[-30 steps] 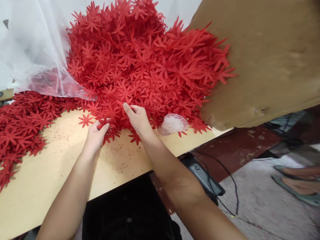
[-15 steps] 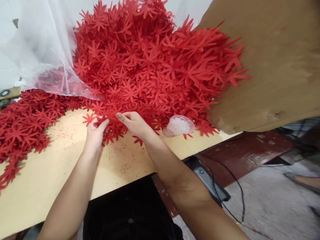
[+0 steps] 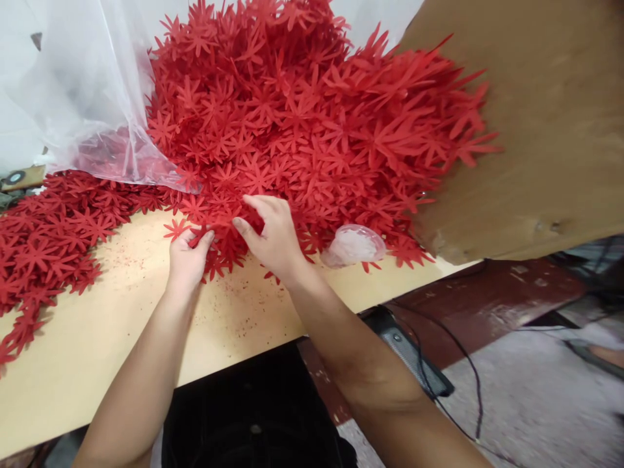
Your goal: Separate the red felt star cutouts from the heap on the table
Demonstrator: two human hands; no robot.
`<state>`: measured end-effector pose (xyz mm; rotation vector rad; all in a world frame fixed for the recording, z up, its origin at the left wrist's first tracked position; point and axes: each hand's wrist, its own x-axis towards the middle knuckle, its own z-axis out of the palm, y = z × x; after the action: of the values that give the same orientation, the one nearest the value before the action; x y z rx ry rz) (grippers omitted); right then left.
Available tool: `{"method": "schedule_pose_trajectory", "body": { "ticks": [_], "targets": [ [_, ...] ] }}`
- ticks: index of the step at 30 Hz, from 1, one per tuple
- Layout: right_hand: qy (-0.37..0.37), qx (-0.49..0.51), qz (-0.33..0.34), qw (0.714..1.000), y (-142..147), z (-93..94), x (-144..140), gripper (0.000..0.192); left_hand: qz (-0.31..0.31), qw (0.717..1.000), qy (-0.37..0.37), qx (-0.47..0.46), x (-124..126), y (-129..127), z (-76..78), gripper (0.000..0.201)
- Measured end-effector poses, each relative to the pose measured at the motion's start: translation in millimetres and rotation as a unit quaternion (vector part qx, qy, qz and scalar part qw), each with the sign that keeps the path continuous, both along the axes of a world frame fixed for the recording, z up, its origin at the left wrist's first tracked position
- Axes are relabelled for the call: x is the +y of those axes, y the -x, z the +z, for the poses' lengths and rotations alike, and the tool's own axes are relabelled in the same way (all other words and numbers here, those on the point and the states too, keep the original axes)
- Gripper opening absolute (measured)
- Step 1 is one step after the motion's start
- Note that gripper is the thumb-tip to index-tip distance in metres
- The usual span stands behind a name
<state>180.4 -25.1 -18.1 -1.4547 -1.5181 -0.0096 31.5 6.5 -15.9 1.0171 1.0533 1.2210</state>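
Both hands at near edge of red flower pile [image 3: 302, 130] on table [image 3: 97, 338]. Left hand [image 3: 188, 257] pinches a flat cutout, petals pointing all ways, no long axis. Right hand [image 3: 273, 234] half-curled, fingertips on pile; grip unclear.

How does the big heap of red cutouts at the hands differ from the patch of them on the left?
The big heap is piled high; the left patch lies low and spread thin. A clear plastic bag partly covers the big heap; the left patch lies bare. Both hands, left hand and right hand, touch the big heap's near edge. Both are the same red flower-shaped cutouts.
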Motion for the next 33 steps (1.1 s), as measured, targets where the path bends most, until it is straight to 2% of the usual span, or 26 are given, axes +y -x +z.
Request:
{"method": "schedule_pose_trajectory", "body": {
  "ticks": [3, 6, 12, 16, 18, 21, 23, 29, 33],
  "targets": [
    [0.021, 0.021, 0.056, 0.998, 18, 5.1, -8, 0.046, -0.003, 1.000, 0.005, 0.001, -2, 1, 3.3, 0.021],
    [0.053, 0.043, 0.083, 0.994, 31, 6.8, -10, 0.048, -0.011, 1.000, 0.014, -0.010, -3, 0, 5.0, 0.028],
    [0.079, 0.087, 0.091, 0.989, 35, -0.4, -5, 0.054, -0.031, 0.998, 0.027, -0.037, -3, -2, 1.8, 0.022],
    [0.058, 0.140, 0.064, 0.986, 34, -5.5, -5, 0.055, -0.045, 0.998, 0.046, -0.030, -2, 0, -1.8, 0.016],
    [0.041, 0.149, 0.045, 0.987, 35, -6.6, -6, 0.049, -0.054, 0.997, 0.041, -0.029, -2, 2, -3.4, 0.018],
    [0.060, 0.150, 0.074, 0.984, 36, -8.8, -5, 0.034, -0.071, 0.996, 0.027, -0.041, -3, 3, -4.5, 0.022],
    [0.084, 0.173, 0.104, 0.976, 35, -11.9, -2, 0.029, -0.082, 0.995, 0.031, -0.057, -5, 3, -4.0, 0.028],
    [0.119, 0.300, 0.149, 0.935, 30, -19.0, 9, 0.031, -0.150, 0.983, 0.027, -0.103, -10, -1, -2.7, 0.039],
    [0.103, 0.348, 0.172, 0.916, 30, -15.4, 8, 0.023, -0.135, 0.986, 0.032, -0.092, -9, -2, -5.2, 0.036]
  ]
}}
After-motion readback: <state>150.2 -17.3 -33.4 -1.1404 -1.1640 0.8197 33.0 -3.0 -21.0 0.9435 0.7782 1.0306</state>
